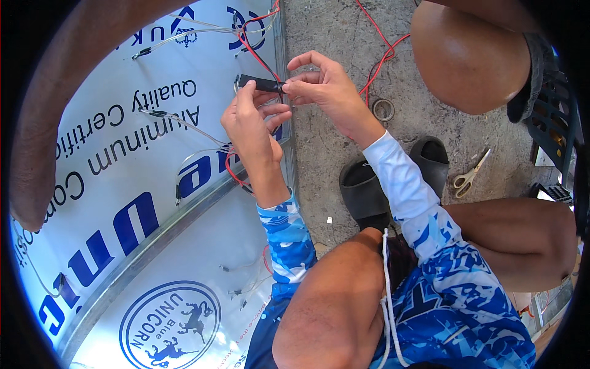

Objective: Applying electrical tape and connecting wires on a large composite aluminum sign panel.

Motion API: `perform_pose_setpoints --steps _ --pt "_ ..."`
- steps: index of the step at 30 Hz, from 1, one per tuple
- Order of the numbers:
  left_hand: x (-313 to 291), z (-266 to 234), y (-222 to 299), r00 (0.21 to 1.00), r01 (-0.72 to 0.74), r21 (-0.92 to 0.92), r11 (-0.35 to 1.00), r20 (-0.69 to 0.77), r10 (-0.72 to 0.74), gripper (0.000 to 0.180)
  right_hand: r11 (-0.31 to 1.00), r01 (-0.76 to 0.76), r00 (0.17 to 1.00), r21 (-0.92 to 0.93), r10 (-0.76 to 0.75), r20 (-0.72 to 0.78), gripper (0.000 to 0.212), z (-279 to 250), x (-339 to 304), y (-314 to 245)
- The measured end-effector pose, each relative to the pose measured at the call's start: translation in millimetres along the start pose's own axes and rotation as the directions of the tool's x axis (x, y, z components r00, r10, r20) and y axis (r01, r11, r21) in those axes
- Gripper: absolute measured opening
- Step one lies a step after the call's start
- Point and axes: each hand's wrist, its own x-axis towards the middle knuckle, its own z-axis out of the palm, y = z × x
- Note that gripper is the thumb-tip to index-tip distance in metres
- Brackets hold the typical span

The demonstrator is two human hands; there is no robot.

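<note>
My left hand [253,126] grips a small black rectangular box [261,83] from below, thumb on its near side, above the panel's metal edge. At the box's right end, my right hand [322,92] pinches thin dark wires [280,87] between thumb and forefinger; its other fingers curl loosely. A red and black wire pair [253,51] runs from the top of the view down to that same end. Short thin leads show at the box's left end. Just what my right fingertips cover is hidden.
A white panel [132,178] with blue print and a metal frame bar [184,218] lies at left, thin leads on it. Another person's arm [46,111] reaches over it; a bent knee [470,55] is at upper right. A tape roll [383,110], scissors [472,175] and red wire [388,52] lie on concrete.
</note>
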Motion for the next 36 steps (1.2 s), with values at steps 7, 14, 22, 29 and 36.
perform_pose_setpoints --steps 7,14,22,29,36 --pt "-2 -4 2 0.999 0.015 -0.042 0.999 0.051 -0.013 0.032 0.995 0.056 0.998 -0.079 -0.056 0.0 0.032 0 1 -1" --pt "-4 -10 -1 0.989 -0.073 0.209 0.975 0.14 0.044 0.015 0.974 0.072 0.997 -0.215 -0.071 0.009 0.034 -5 3 -4" --pt "-5 -9 -1 0.992 -0.089 0.27 0.959 0.107 0.062 0.013 0.947 0.169 0.981 -0.272 -0.188 -0.048 0.036 -3 0 -3" --pt "-6 -9 -2 0.99 -0.132 0.343 0.93 0.09 0.107 0.01 0.999 0.034 0.999 0.016 -0.034 -0.039 0.038 1 -3 -1" --pt "-6 -12 -1 0.989 -0.126 0.267 0.955 0.108 0.1 0.01 0.999 0.044 0.999 0.012 -0.044 0.007 0.027 -3 -4 3"
